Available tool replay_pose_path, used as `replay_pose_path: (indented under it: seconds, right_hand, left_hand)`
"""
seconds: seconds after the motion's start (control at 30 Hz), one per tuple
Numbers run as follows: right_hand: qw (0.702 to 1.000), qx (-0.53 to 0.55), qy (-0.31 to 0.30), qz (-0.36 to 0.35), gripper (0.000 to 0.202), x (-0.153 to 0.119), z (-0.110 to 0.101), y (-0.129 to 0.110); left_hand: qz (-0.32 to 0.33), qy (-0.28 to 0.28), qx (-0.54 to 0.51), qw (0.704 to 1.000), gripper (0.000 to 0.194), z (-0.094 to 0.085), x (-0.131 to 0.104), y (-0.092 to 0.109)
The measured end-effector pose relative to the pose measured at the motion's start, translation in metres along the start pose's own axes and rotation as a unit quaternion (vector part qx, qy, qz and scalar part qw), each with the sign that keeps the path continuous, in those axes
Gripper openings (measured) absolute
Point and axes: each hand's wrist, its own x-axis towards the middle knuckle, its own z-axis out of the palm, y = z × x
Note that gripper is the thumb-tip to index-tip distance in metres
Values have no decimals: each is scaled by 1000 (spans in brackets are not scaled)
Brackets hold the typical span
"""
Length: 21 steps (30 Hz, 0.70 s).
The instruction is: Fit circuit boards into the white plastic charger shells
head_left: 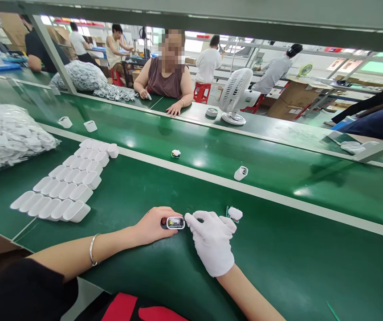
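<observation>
My bare left hand (156, 225) is closed around a small white plastic casing (175, 223), its open end facing me. Electronic parts with a bit of yellow show inside the casing. Just to its right is my white-gloved right hand (211, 240), fingers curled and tips close to the casing's edge; whether they touch it or pinch something small I cannot tell. Beyond the glove lies a green circuit board with a white part on top (234, 214). To the left, white empty casings (58, 187) stand in tight rows on the green bench.
A green belt (138, 138) behind a pale strip carries a filled casing (241, 173), a small board (176, 154) and two casings at left. A bulging plastic bag (11, 138) of white parts sits far left. A co-worker (166, 80) sits opposite, near a white fan (236, 96).
</observation>
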Motion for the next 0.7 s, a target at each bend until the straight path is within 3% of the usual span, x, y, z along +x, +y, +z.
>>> replay_pose_path:
  seconds: [0.17,0.27,0.37,0.43,0.5,0.6,0.7]
  right_hand:
    - [998,-21,22,49,27,0,2,9]
    - [996,-38,-13,82,22,-4,8,19]
    - [994,30,-45,97,22,-8,10,18]
    - [982,137,-69,110,27,-10,7,11]
    - [946,264,-121,146,38,-10,3,0]
    - [855,411,-197,248,44,-8,1,-14]
    - [758,520,-202,337,41,-6,2,-19]
  left_hand:
    - [8,8,19,1000,25,1,1,-4]
    - [28,30,24,999,26,1,0,-7]
    - [79,55,52,994,28,2,-1,-10]
    - [126,76,75,986,29,3,-3,-11]
    - [162,95,94,978,26,5,-5,-12]
    - [187,90,110,972,22,6,-8,-12]
    - [187,65,56,979,39,6,-9,-9]
